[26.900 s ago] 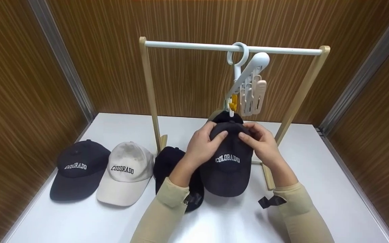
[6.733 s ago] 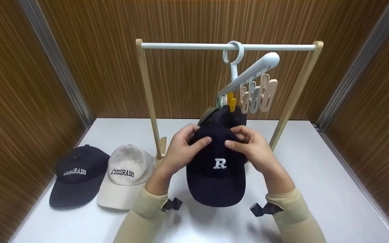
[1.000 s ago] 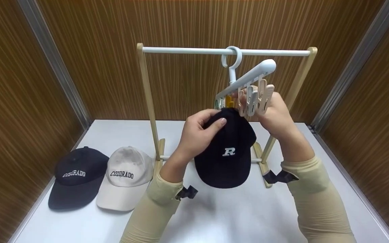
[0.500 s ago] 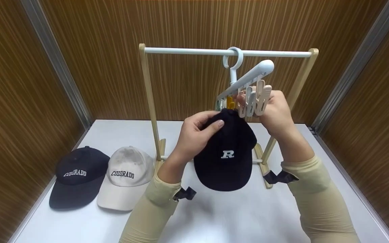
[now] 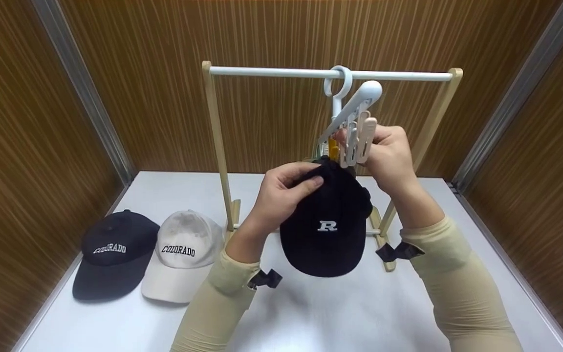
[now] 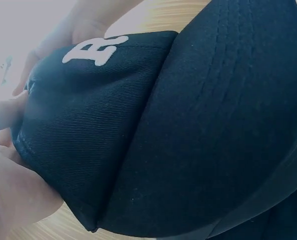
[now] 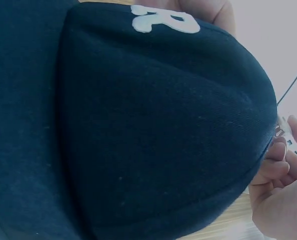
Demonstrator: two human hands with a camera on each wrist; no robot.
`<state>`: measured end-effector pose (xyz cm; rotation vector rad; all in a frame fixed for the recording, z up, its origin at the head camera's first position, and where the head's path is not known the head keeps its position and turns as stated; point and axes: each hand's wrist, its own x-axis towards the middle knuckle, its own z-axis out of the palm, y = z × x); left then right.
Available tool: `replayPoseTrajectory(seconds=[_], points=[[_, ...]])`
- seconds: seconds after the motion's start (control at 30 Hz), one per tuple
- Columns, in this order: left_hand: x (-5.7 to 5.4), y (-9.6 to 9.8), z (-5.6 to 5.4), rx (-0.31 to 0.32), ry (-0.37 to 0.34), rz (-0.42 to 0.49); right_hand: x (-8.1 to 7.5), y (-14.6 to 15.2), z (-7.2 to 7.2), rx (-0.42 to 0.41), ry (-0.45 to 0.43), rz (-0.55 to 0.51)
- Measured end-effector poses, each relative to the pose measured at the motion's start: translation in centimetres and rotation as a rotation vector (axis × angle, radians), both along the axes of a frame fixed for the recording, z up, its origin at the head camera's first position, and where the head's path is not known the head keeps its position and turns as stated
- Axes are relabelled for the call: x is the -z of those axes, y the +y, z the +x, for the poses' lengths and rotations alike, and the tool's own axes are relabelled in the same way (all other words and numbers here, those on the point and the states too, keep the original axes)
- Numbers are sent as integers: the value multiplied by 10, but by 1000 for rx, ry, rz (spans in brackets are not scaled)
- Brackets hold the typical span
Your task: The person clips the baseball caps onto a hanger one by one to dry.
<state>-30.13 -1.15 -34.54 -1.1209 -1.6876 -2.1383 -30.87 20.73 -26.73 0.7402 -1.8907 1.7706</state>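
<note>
A black baseball cap (image 5: 328, 249) with a white R hangs in front of the rack, brim down. My left hand (image 5: 281, 193) grips its crown near the top, thumb on the front. My right hand (image 5: 391, 154) reaches behind the hanging pegs, its fingers pinching a clothespin by the cap's top; the yellow clothespin (image 5: 333, 148) shows beside its fingertip. Pink and grey clothespins (image 5: 359, 142) partly hide these fingers. In the right wrist view, the right hand's curled fingers (image 7: 276, 162) and thumb close round a small clip. Both wrist views are mostly filled by the cap.
A pale hanger (image 5: 355, 105) hooks over the white rod (image 5: 271, 72) of a wooden-legged rack. On the white table (image 5: 457, 303), a dark COLORADO cap (image 5: 110, 269) and a beige COLORADO cap (image 5: 179, 264) lie at left. Wood-grain walls enclose the table.
Earlier, a COLORADO cap was in both hands; later the R cap took its place. My right hand has since risen to the clothespins. Lately the hanger has swung slightly left at its near end.
</note>
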Motion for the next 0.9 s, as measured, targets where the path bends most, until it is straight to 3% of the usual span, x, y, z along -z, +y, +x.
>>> replayPoseTrajectory(seconds=[0.23,0.9], points=[[-1,2,0,7,-6,16,0,-2,-2,0,2,-22],[-5,19,2,-108,-8,77,2,3,-3,-15,10,-15]])
